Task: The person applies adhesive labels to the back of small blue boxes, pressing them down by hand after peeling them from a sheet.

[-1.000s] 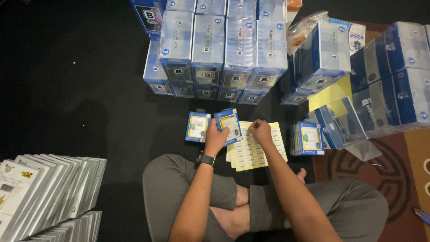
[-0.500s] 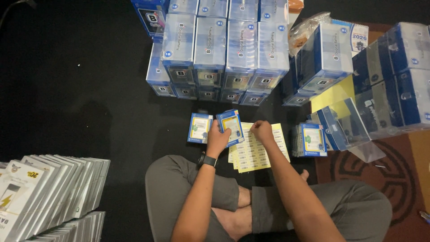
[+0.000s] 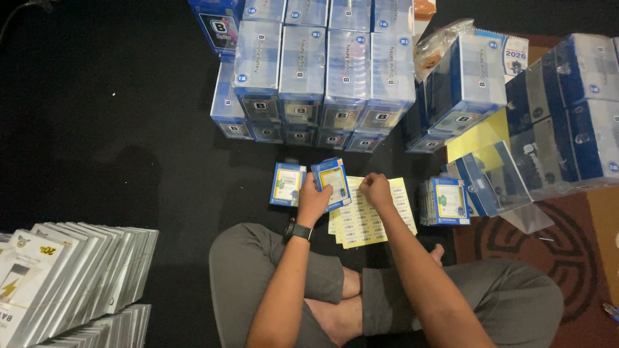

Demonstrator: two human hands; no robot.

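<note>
I sit cross-legged on a dark floor. My left hand [image 3: 312, 201], with a black watch on its wrist, holds a small blue pack [image 3: 332, 180] with a yellowish front, tilted upright. My right hand [image 3: 375, 191] is closed, fingertips pinched, over yellow sticker sheets [image 3: 367, 222] that lie on the floor in front of my legs. Whether a sticker sits between its fingers cannot be made out. A second small blue pack [image 3: 286, 184] lies flat just left of the held one.
Tall stacks of clear-and-blue boxes [image 3: 322, 71] stand ahead, more boxes [image 3: 567, 109] at the right. A bundle of small blue packs [image 3: 443, 201] lies right of the sheets. Rows of white flat packages [image 3: 71, 277] fill the lower left. A patterned rug [image 3: 567, 258] lies at the right.
My right hand has drawn its fingers closed above the sticker sheets. My left hand keeps the blue pack in about the same place.
</note>
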